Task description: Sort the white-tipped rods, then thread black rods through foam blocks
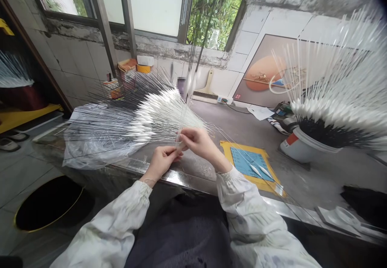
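My left hand [163, 161] is closed in a pinch near the front of the table, low on a few fishing floats [190, 83]. Just above and to its right, my right hand [199, 142] pinches the same pale stems. The held floats stand nearly upright, their white bodies high above my fingers and their dark thin ends reaching toward the window. Right behind my hands lies a large fan of similar floats [142, 121], white bodies in rows and dark stems pointing left. Exactly where the fingertips meet the stems is partly hidden.
Two loose floats [261, 170] lie across a blue sheet [249, 161] edged with yellow tape. At right, a white bucket [305, 147] holds many upright floats. Clear plastic [87, 135] lies under the fan. A brush [208, 88] leans by the wall. A round black bin [48, 203] stands at lower left.
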A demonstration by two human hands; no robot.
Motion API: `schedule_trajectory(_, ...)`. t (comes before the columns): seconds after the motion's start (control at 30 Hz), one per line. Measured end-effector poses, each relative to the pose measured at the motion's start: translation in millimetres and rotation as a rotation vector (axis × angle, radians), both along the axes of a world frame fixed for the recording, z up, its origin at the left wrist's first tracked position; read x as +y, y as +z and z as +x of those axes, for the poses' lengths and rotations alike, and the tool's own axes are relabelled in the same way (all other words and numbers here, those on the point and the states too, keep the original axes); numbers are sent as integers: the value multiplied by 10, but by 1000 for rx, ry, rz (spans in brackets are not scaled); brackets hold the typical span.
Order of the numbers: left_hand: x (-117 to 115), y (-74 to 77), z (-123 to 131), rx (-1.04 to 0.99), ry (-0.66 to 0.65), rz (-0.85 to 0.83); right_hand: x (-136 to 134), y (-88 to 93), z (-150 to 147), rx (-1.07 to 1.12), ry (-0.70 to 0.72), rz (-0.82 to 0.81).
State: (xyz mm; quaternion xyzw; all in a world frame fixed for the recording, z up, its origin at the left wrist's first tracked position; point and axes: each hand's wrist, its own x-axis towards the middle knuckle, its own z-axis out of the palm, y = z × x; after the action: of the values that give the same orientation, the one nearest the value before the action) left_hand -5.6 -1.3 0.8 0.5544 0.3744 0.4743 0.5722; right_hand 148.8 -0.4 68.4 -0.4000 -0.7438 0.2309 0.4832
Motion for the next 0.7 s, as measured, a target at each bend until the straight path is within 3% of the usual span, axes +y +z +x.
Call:
schedule_trajectory(0.23, -6, 12, 6, 40, 6, 78, -107, -104, -67, -141, -11, -14)
schedule_trajectory(0.53, -25, 12, 20, 33, 20, 20, 555, -251, -2, -486, -128, 21)
schedule_trajectory(0.7, 1, -7, 20, 0, 23, -15, 630, -109, 11, -475, -210, 105)
